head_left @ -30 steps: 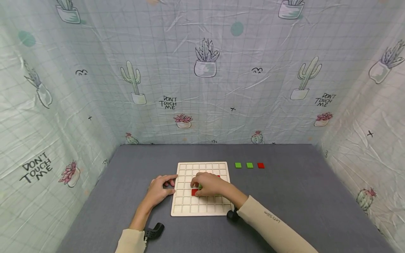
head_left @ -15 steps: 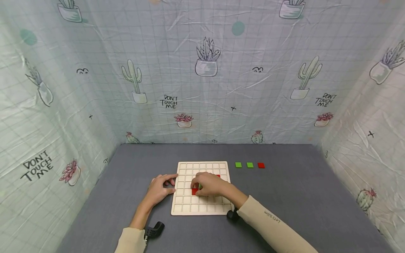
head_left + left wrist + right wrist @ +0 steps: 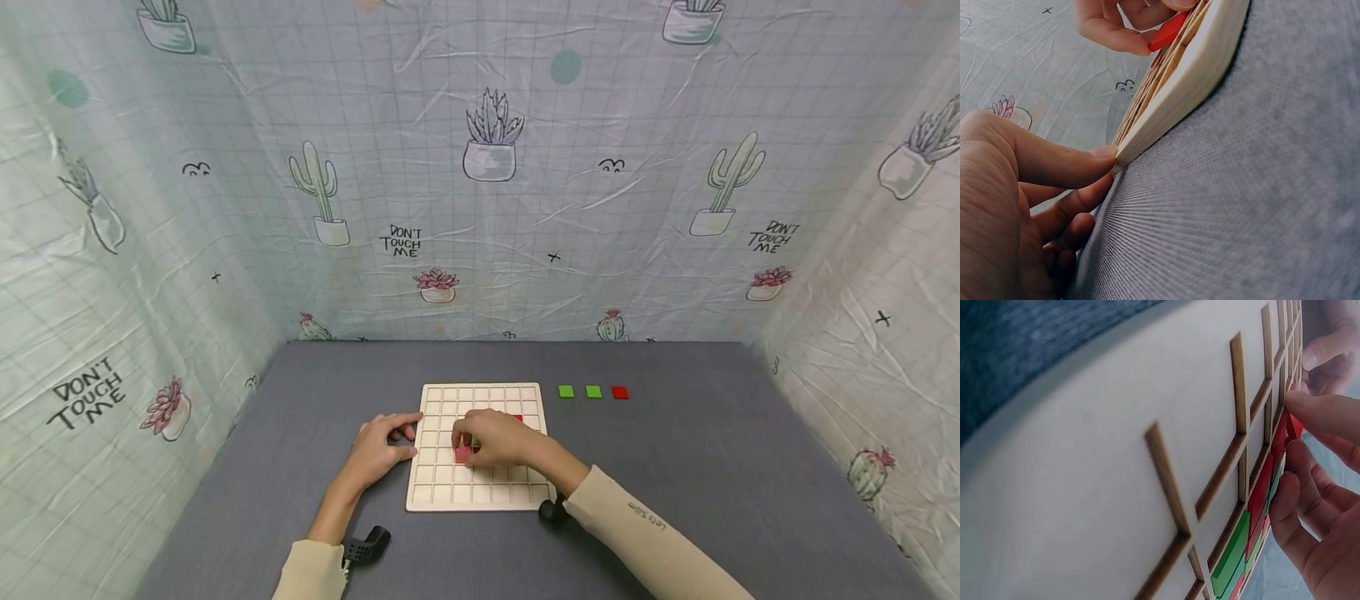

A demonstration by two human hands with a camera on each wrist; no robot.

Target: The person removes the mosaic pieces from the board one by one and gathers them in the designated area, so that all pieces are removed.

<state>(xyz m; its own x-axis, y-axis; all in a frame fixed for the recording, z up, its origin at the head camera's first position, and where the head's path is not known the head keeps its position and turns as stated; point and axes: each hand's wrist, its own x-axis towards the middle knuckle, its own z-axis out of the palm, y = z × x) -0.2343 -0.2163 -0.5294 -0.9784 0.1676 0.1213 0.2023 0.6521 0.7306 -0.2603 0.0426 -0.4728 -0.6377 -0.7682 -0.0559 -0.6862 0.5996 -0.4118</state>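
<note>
A pale wooden grid board (image 3: pixel 480 497) with raised square cells lies on the grey table. Between its thumb and fingertips my right hand (image 3: pixel 497 437) pinches a red square tile (image 3: pixel 1169 32), which tilts over a cell left of the board's middle. Green tiles (image 3: pixel 1230 553) and red tiles (image 3: pixel 1260 487) fill cells beside it, partly hidden by that hand in the head view. My left hand (image 3: pixel 375 450) touches the board's left edge with the tips of its extended thumb and index finger, spread apart; its other fingers curl loosely below.
Beyond the board's far right corner, two green tiles (image 3: pixel 566 392) and one red tile (image 3: pixel 620 392) lie in a row on the table (image 3: pixel 720 467). A printed cloth (image 3: pixel 487 250) with cactus drawings hangs along the table's back and sides.
The red tile under the right fingertips has tipped up, its face looks lighter, and a sliver of red shows beside it. Both hands stay almost where they were.
</note>
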